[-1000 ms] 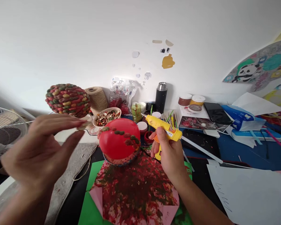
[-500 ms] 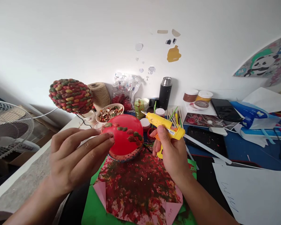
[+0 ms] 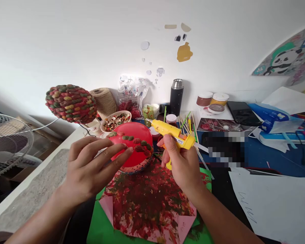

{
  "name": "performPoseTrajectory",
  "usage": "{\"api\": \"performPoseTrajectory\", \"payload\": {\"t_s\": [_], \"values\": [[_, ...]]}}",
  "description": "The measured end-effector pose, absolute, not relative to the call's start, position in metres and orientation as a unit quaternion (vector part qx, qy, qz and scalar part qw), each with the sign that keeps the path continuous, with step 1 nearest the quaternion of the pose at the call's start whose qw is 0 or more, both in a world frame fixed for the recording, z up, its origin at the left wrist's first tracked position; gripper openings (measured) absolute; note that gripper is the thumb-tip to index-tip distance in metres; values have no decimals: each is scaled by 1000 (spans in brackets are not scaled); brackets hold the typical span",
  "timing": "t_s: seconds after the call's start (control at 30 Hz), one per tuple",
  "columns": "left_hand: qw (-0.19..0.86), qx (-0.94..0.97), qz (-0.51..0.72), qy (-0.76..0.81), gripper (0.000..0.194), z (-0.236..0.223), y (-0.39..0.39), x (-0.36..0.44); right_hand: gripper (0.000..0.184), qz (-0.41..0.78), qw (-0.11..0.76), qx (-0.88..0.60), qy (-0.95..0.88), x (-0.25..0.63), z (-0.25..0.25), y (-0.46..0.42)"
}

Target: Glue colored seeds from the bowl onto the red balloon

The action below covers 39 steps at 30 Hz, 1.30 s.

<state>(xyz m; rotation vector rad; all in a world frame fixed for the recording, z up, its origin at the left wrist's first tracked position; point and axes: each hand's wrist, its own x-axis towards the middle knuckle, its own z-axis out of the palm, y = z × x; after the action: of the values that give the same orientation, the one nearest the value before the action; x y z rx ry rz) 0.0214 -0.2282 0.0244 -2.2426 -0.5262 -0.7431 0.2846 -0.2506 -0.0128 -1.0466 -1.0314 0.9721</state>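
My right hand [image 3: 181, 162] is wrapped round the handle of a yellow glue gun [image 3: 171, 130], its nozzle pointing left and a glue stick sticking out behind. A red balloon [image 3: 142, 130] rests in a woven basket [image 3: 139, 168]. Across the balloon runs a curved row of painted, nutshell-like pieces [image 3: 128, 138] in green and dark red. My left hand [image 3: 91, 166] reaches over the balloon's left front, fingers stretched out and a little apart; its thumb is hidden. Whether the fingertips touch the balloon, I cannot tell.
Beneath the basket lies paint-stained pink paper [image 3: 152, 203] on a green sheet [image 3: 99, 227]. Behind stand a bowl of shells [image 3: 117, 121], twine [image 3: 104, 101], a flask [image 3: 176, 98] and paint jars [image 3: 204, 99]. A shell-covered ball [image 3: 71, 103] rises at left beside a fan [image 3: 7, 145].
My left hand has moved right over the balloon, and its fingers have spread somewhat. The glue gun, still in my right hand, sits slightly left in view; the whole view has shifted a little.
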Motion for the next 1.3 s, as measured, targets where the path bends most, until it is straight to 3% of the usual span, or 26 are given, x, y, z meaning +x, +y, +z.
{"api": "performPoseTrajectory", "payload": {"t_s": [0.4,0.77,1.3], "values": [[321,-871,-301,-220,24,18,-223,18,46,422,621,-470,-464,283,-15,-253],[325,-875,-271,-233,32,19,-225,15,38,392,627,-453,-498,282,-15,-253],[311,-877,-271,-246,26,19,-222,21,38,392,627,-442,-507,278,-22,-254]]}}
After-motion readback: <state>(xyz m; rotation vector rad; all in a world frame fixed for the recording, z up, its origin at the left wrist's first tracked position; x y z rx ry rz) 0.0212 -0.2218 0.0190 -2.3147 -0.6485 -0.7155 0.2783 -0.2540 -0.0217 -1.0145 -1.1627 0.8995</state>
